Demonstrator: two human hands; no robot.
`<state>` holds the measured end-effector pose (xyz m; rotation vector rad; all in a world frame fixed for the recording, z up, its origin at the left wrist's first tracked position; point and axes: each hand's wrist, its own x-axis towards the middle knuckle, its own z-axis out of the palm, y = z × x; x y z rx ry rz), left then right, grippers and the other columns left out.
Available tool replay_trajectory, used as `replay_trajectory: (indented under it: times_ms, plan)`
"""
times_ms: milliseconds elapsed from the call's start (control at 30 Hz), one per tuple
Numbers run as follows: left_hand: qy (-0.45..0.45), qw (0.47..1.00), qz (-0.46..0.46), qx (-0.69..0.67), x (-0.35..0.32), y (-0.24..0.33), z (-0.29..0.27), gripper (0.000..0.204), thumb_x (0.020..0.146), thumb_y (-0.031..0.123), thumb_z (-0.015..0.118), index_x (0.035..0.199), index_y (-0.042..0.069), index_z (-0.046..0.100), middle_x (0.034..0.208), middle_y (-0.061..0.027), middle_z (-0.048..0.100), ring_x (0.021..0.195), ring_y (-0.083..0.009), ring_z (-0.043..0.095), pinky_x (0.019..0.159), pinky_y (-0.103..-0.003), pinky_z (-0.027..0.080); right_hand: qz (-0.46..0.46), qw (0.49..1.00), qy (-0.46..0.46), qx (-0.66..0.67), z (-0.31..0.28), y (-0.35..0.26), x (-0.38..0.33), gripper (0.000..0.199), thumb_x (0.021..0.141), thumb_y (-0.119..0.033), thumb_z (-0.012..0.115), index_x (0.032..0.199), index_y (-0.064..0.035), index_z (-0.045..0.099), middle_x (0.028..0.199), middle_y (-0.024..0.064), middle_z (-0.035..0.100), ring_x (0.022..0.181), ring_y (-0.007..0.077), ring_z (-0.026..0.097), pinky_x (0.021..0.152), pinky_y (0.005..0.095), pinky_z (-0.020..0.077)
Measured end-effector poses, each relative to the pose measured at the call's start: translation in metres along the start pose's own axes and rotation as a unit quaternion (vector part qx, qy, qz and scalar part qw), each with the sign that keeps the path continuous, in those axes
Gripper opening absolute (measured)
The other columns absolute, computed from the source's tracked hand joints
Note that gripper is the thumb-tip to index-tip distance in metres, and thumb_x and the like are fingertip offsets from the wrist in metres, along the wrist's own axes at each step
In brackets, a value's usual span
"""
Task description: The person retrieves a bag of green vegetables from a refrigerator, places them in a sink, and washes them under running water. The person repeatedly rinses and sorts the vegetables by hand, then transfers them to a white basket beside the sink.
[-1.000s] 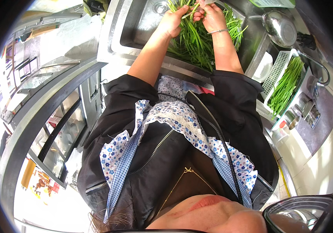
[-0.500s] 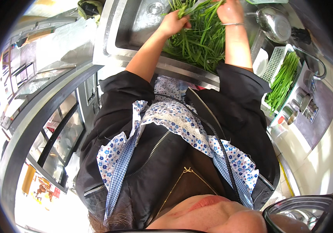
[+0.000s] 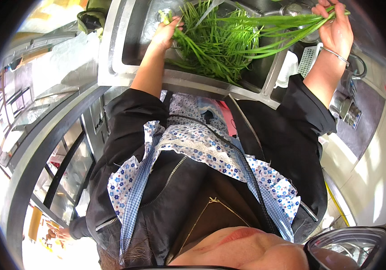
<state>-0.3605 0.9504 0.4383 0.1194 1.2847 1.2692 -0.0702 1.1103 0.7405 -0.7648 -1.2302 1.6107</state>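
A loose heap of long green chives (image 3: 222, 56) lies in the stainless steel sink (image 3: 134, 72), spilling toward its front wall. At the heap's left side my left hand (image 3: 165, 33) is closed around the pale ends of some chives. Far to the right, beyond the sink's right rim, my right hand (image 3: 335, 33) grips a bunch of chives (image 3: 287, 28), which stretches almost level from the heap to its fingers. A clear pale streak crosses above the heap; I cannot tell whether it is water.
Right of the sink stand a white plastic basket (image 3: 286, 69) and a pale green slotted basket (image 3: 308, 60), partly behind my right arm. Metal cups (image 3: 347, 108) sit farther right. At the lower left another person's hand (image 3: 60, 233) shows. A dark green item (image 3: 93, 20) lies at upper left.
My right hand has swung out to the right, drawing a bunch of chives with it. My left hand has shifted left. My right arm now hides the chives in the basket.
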Motion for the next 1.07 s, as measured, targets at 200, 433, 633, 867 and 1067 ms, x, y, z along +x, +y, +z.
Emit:
replay_trajectory:
  times_ms: [200, 433, 633, 867, 1067]
  plan:
    - [-0.361, 0.929, 0.049, -0.057, -0.029, 0.034, 0.05, 0.022, 0.093, 0.01, 0.05, 0.11, -0.002, 0.058, 0.103, -0.0099, 0.061, 0.093, -0.0191, 0.057, 0.087, -0.03, 0.046, 0.207, 0.954, -0.078, -0.203, 0.031, 0.156, -0.033, 0.038, 0.089, -0.035, 0.062, 0.109, -0.0031, 0.061, 0.09, 0.0015, 0.06, 0.065, 0.0052, 0.045, 0.061, 0.0188, 0.0385]
    - [-0.381, 0.924, 0.018, 0.0, -0.036, 0.036, 0.061, 0.022, 0.092, 0.014, 0.055, 0.104, -0.003, 0.062, 0.096, -0.0093, 0.066, 0.09, -0.017, 0.061, 0.083, -0.03, 0.047, 0.246, 0.964, -0.091, -0.045, 0.064, 0.194, -0.027, 0.012, 0.089, -0.012, 0.057, 0.086, -0.0005, 0.059, 0.058, 0.002, 0.053, 0.047, 0.0116, 0.051, 0.043, 0.0254, 0.0437]
    - [-0.258, 0.958, 0.121, 0.039, -0.035, 0.033, 0.056, 0.024, 0.091, 0.017, 0.059, 0.104, -0.003, 0.063, 0.09, -0.0092, 0.067, 0.085, -0.016, 0.061, 0.083, -0.027, 0.045, 0.243, 0.965, -0.076, -0.058, 0.071, 0.198, -0.036, 0.017, 0.09, -0.017, 0.059, 0.092, -0.0007, 0.061, 0.073, 0.0025, 0.062, 0.059, 0.0099, 0.057, 0.05, 0.0206, 0.0428]
    - [-0.213, 0.974, 0.07, -0.03, -0.055, 0.03, 0.053, 0.019, 0.089, 0.017, 0.062, 0.096, -0.001, 0.065, 0.087, -0.0072, 0.067, 0.076, -0.013, 0.06, 0.069, -0.028, 0.046, 0.265, 0.953, -0.077, -0.122, 0.066, 0.208, -0.027, 0.02, 0.09, -0.024, 0.061, 0.083, -0.005, 0.062, 0.067, 0.0011, 0.059, 0.047, 0.0055, 0.045, 0.043, 0.0194, 0.0333]
    - [-0.244, 0.967, 0.071, 0.003, -0.055, 0.031, 0.048, 0.021, 0.09, 0.017, 0.06, 0.1, -0.002, 0.062, 0.094, -0.0105, 0.066, 0.079, -0.0147, 0.058, 0.073, -0.027, 0.045, 0.272, 0.961, -0.043, -0.02, 0.03, 0.226, -0.019, 0.025, 0.092, -0.018, 0.057, 0.107, 0.0011, 0.061, 0.075, 0.0058, 0.06, 0.048, 0.0048, 0.043, 0.04, 0.0196, 0.031]
